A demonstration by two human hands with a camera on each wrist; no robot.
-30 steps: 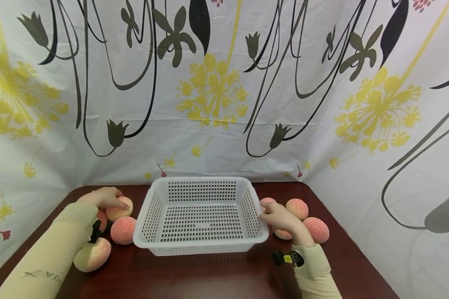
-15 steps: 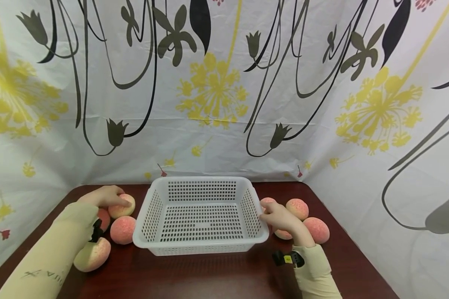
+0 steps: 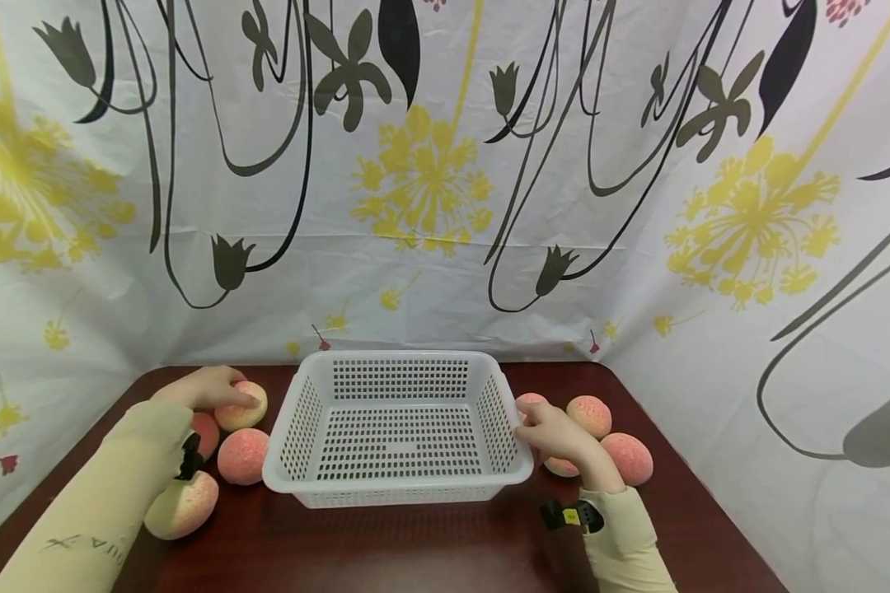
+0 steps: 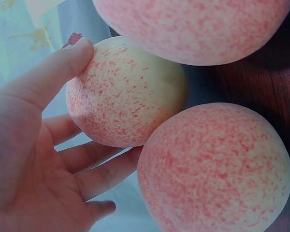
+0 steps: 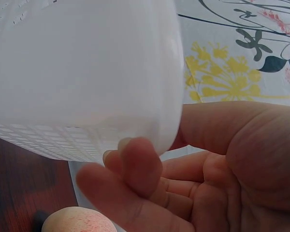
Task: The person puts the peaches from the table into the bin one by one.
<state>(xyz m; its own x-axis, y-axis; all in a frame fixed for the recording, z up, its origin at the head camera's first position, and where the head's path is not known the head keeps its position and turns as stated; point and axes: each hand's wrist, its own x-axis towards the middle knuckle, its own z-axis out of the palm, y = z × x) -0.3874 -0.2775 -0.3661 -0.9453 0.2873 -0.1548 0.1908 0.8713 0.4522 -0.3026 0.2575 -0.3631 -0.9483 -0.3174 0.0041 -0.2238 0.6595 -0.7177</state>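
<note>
Both my hands are busy: with the left hand [image 3: 202, 387] I grasp a pink-and-cream peach [image 3: 246, 405] between thumb and fingers, and with the right hand [image 3: 559, 432] I pinch the right rim of a white plastic basket [image 3: 400, 486].

Nearest me come my pale sleeves [image 3: 81, 502]; the left one bears dark lettering [image 3: 81, 543], where I make out an X, the other characters being unclear. At my left wrist sits a black strap [image 3: 189, 458]. At my right wrist, a black device [image 3: 552, 514] sits by a yellow label [image 3: 570, 515] with marks too small to read.

On the dark red-brown tabletop [image 3: 386, 552], a large cream-and-pink peach [image 3: 183, 505] lies by my left forearm. Past it, a redder peach [image 3: 208, 434] is partly hidden by my wrist, and a rosy peach [image 3: 242, 456] sits just beside the basket, which stands mid-table. The one I hold is farther back. Four more peaches [image 3: 627, 459] lie around my right hand.

Behind everything hangs white cloth [image 3: 386, 321] printed with yellow flower heads and grey tulips.
</note>
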